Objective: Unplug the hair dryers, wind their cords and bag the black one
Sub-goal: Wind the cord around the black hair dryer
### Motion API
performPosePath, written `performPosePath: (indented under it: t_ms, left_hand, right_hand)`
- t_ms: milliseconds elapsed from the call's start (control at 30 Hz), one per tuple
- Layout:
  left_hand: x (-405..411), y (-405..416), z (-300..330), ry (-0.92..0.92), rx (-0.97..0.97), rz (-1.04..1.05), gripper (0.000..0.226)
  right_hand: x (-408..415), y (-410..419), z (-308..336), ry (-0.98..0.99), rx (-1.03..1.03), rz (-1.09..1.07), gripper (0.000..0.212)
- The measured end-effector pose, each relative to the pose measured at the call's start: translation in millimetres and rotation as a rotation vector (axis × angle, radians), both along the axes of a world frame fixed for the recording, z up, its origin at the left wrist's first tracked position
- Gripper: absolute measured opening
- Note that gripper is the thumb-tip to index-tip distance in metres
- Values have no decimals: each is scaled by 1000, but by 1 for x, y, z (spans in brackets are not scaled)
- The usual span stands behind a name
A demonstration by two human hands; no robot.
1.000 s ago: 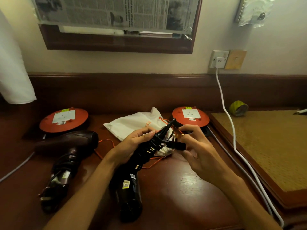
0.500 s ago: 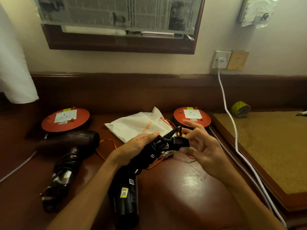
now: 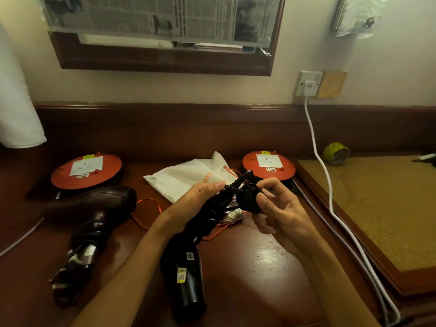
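Over desk: left hand (image 3: pixel 191 204) clasps wound cord (image 3: pixel 218 208); right hand (image 3: pixel 278 208) pinches plug (image 3: pixel 249 201).

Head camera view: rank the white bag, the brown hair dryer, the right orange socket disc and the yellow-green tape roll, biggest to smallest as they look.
1. brown hair dryer, though it lies nearer the camera
2. white bag, partly hidden by the hands
3. right orange socket disc
4. yellow-green tape roll, clearly smallest

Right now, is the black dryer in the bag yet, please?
Not yet: the black dryer lies on the desk, and the white bag lies flat behind it.
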State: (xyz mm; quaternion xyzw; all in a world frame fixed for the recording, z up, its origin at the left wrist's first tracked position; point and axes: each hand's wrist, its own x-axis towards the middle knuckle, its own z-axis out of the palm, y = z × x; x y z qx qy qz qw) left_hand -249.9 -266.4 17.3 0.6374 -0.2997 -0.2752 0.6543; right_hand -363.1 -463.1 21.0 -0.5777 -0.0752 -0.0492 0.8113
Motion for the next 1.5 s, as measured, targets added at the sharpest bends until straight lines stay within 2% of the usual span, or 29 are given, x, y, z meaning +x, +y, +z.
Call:
performPosePath:
  t_ms: [133, 267, 367, 467, 567, 633, 667, 733, 800, 867, 933, 967, 1067, 1100, 1200, 1300, 1333, 1433, 1500]
  left_hand:
    - [-2, -3, -1, -61, 18, -9, 75]
    - [-3, -5, 0, -47, 27, -29, 59]
    - [-5, -7, 1, -73, 43, -28, 36]
    - [-9, -8, 3, -87, 80, -42, 35]
    - [-10, -7, 1, -81, 104, -35, 35]
    - [-9, -7, 2, -72, 128, -39, 43]
    - [-9, -7, 3, -58, 137, -50, 50]
    - [-8, -5, 4, -5, 119, -68, 70]
    - [-9, -4, 6, 61, 71, -75, 79]
    - [-10, -5, 10, 92, 56, -66, 75]
    - [-13, -5, 10, 135, 18, -77, 66]
    - [-13, -4, 8, 185, -28, -103, 67]
    - [-16, -1, 7, 366, -117, -117, 66]
    - [-17, -1, 6, 392, -117, -97, 64]
    - [-18, -3, 7, 408, -114, -58, 64]
    - [-15, -2, 6, 400, -108, -29, 67]
    - [-15, -2, 6, 398, -102, -25, 67]
    - [-16, -4, 6, 378, -79, -43, 65]
    - [-17, -5, 6, 335, -38, -44, 71]
  right_hand:
    - [0, -3, 0, 47, -10, 15, 44]
    - [-9, -7, 12, 23, -366, -73, 40]
    - [-15, -13, 23, 37, -523, -141, 57]
    - [-20, -16, 29, 27, -738, -156, 49]
    - [-24, -17, 30, 21, -1018, -293, 46]
    - [-28, -15, 29, -120, -1209, -388, 48]
    - [-29, -14, 28, -212, -1230, -401, 47]
    - [-28, -11, 24, -366, -1194, -408, 45]
    - [-27, -3, 22, -518, -1138, -513, 31]
    - [-28, 6, 25, -655, -1132, -620, 9]
    - [-29, 15, 29, -742, -1154, -616, 2]
    - [-29, 19, 30, -728, -1122, -586, 5]
    - [-27, 22, 32, -481, -880, -455, 33]
    - [-26, 21, 29, -430, -860, -436, 37]
    - [-23, 22, 21, -402, -821, -485, 30]
    - [-17, 27, 13, -250, -464, -486, 35]
    - [-13, 27, 10, -176, -306, -427, 43]
    - [-8, 24, 6, -36, 56, -43, 70]
    - [-8, 23, 8, -49, 116, 80, 65]
